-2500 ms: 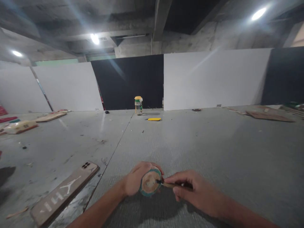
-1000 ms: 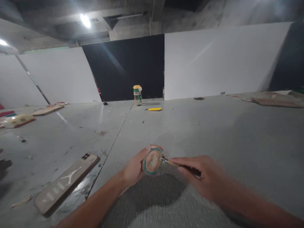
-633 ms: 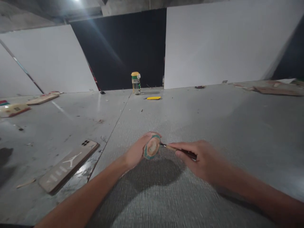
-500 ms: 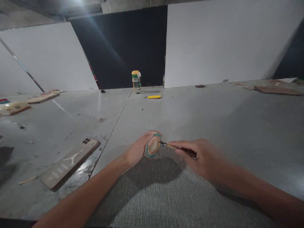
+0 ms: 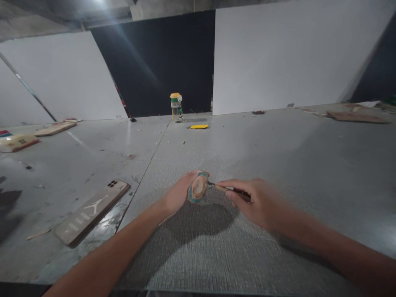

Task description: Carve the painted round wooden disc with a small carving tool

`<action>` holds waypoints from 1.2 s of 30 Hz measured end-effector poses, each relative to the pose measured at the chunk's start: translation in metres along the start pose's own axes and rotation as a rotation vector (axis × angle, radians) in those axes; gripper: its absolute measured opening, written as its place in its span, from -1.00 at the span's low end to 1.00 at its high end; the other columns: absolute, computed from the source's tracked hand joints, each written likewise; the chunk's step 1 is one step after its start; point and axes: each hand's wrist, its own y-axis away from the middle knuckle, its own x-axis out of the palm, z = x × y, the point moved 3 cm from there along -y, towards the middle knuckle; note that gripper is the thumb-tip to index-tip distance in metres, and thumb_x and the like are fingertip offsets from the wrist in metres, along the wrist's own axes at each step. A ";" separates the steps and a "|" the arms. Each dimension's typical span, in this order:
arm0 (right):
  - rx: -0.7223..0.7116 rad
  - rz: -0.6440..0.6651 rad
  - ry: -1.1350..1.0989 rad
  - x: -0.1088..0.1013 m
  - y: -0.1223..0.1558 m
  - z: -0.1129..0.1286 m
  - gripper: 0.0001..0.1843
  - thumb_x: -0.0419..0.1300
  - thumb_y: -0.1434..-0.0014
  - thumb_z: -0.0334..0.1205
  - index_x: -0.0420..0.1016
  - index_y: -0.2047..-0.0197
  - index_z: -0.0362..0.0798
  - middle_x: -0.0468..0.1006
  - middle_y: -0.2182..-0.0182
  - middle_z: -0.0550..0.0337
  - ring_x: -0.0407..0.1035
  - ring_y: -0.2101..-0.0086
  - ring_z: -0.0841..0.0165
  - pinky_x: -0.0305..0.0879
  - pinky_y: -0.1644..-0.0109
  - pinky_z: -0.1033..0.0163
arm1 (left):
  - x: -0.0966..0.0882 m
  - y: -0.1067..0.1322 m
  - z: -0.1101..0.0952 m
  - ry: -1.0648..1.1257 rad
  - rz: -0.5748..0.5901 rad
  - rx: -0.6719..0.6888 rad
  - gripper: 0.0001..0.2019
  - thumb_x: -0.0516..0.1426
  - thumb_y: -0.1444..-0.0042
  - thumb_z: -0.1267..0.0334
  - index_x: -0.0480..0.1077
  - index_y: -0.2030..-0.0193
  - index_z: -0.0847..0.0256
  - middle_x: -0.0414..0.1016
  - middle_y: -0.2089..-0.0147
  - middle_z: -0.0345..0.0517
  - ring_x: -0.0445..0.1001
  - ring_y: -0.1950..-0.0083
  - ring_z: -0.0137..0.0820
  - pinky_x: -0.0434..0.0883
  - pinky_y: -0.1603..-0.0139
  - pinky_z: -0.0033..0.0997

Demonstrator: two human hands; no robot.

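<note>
My left hand (image 5: 179,193) is closed around a small oval piece (image 5: 199,187) with a teal rim and a tan, carved-looking middle; its exact kind I cannot make out. The piece is tilted up, its face turned toward my right hand. In my right hand (image 5: 256,202) is a slim carving tool (image 5: 230,190) with a brown wooden handle and a thin dark metal tip. That tip meets the right edge of the oval piece, at its rim. Both hands are above the grey textured tabletop (image 5: 192,255), and their shadow falls beneath.
To the left lies a phone (image 5: 93,212) in a beige case, with a small wooden stick (image 5: 38,234) beside it. Farther back are a yellow utility knife (image 5: 198,127) and a bottle (image 5: 176,108) with a yellow lid. Boards (image 5: 357,117) lie at the far right.
The view has shifted slightly. My right hand and the carving tool have moved a little left with the tip still at the oval piece, which my left hand keeps holding.
</note>
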 end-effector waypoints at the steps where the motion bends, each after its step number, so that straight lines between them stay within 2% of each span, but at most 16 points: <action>1: 0.000 -0.001 0.003 0.000 0.000 0.000 -0.62 -0.01 -0.27 -0.24 0.54 -0.05 0.01 0.61 0.51 0.21 0.36 0.61 0.40 0.17 0.52 0.32 | 0.000 0.000 0.000 -0.010 0.007 -0.003 -0.55 -0.01 -0.18 -0.09 0.41 0.18 0.31 0.45 0.32 -0.04 0.40 0.33 -0.38 0.30 0.34 -0.44; 6: 0.004 0.002 -0.004 0.001 0.000 -0.004 -0.62 0.00 -0.27 -0.23 0.53 -0.06 0.01 0.63 0.48 0.20 0.39 0.59 0.40 0.21 0.50 0.32 | -0.002 0.002 0.003 -0.045 0.037 -0.017 -0.57 -0.03 -0.22 -0.06 0.41 0.15 0.28 0.46 0.33 -0.05 0.42 0.31 -0.38 0.31 0.37 -0.46; 12: -0.018 -0.010 0.002 0.001 0.000 -0.004 -0.63 0.02 -0.26 -0.27 0.54 -0.04 0.01 0.66 0.20 0.15 0.52 0.38 0.32 0.33 0.35 0.29 | 0.000 0.003 0.000 -0.025 0.069 -0.063 -0.59 0.00 -0.20 -0.05 0.41 0.18 0.29 0.45 0.29 -0.04 0.44 0.32 -0.40 0.32 0.42 -0.50; 14: -0.036 -0.020 -0.004 0.001 0.000 -0.004 -0.63 0.03 -0.26 -0.28 0.54 -0.05 0.01 0.65 0.14 0.13 0.54 0.26 0.26 0.37 0.25 0.25 | 0.001 0.003 -0.001 -0.014 0.084 -0.075 -0.57 -0.01 -0.21 -0.05 0.42 0.12 0.31 0.47 0.29 -0.01 0.45 0.31 -0.38 0.32 0.40 -0.48; 16: -0.049 -0.027 -0.008 0.000 0.000 -0.004 -0.63 0.03 -0.26 -0.28 0.53 -0.06 0.01 0.63 0.10 0.13 0.53 0.21 0.23 0.38 0.20 0.22 | 0.000 0.004 -0.002 -0.005 0.074 -0.096 -0.53 -0.01 -0.21 -0.07 0.38 -0.05 0.25 0.49 0.23 0.01 0.48 0.28 -0.35 0.33 0.40 -0.47; 19: -0.053 -0.030 -0.007 0.001 -0.001 -0.006 -0.63 0.03 -0.26 -0.29 0.52 -0.07 0.01 0.63 0.10 0.13 0.55 0.25 0.24 0.39 0.25 0.22 | 0.000 0.006 -0.004 -0.011 0.038 -0.115 -0.48 0.00 -0.20 -0.09 0.27 -0.21 0.13 0.49 0.17 0.00 0.49 0.23 -0.30 0.33 0.39 -0.45; 25: -0.068 -0.039 -0.008 0.003 0.000 -0.008 -0.63 0.06 -0.25 -0.30 0.53 -0.06 0.00 0.63 0.10 0.11 0.55 0.24 0.24 0.40 0.25 0.23 | 0.002 0.011 -0.009 0.026 0.053 -0.180 -0.45 0.05 -0.18 0.01 0.19 -0.28 0.16 0.48 0.11 0.02 0.47 0.16 -0.29 0.32 0.27 -0.41; 29: -0.065 -0.026 -0.023 0.003 0.000 -0.006 -0.63 0.07 -0.23 -0.33 0.54 -0.06 0.00 0.63 0.09 0.11 0.55 0.22 0.24 0.40 0.23 0.23 | 0.001 0.008 -0.007 -0.002 0.018 -0.153 -0.50 0.03 -0.20 0.03 0.27 -0.21 0.23 0.48 0.16 0.01 0.44 0.26 -0.38 0.31 0.30 -0.44; 36: -0.027 0.021 0.000 0.006 -0.001 -0.012 -0.63 0.07 -0.24 -0.32 0.54 -0.06 0.01 0.67 0.22 0.13 0.48 0.50 0.37 0.29 0.45 0.30 | 0.000 0.004 0.001 -0.100 0.062 -0.108 -0.47 -0.02 -0.19 -0.11 0.29 -0.16 0.19 0.47 0.16 0.03 0.46 0.27 -0.33 0.32 0.47 -0.50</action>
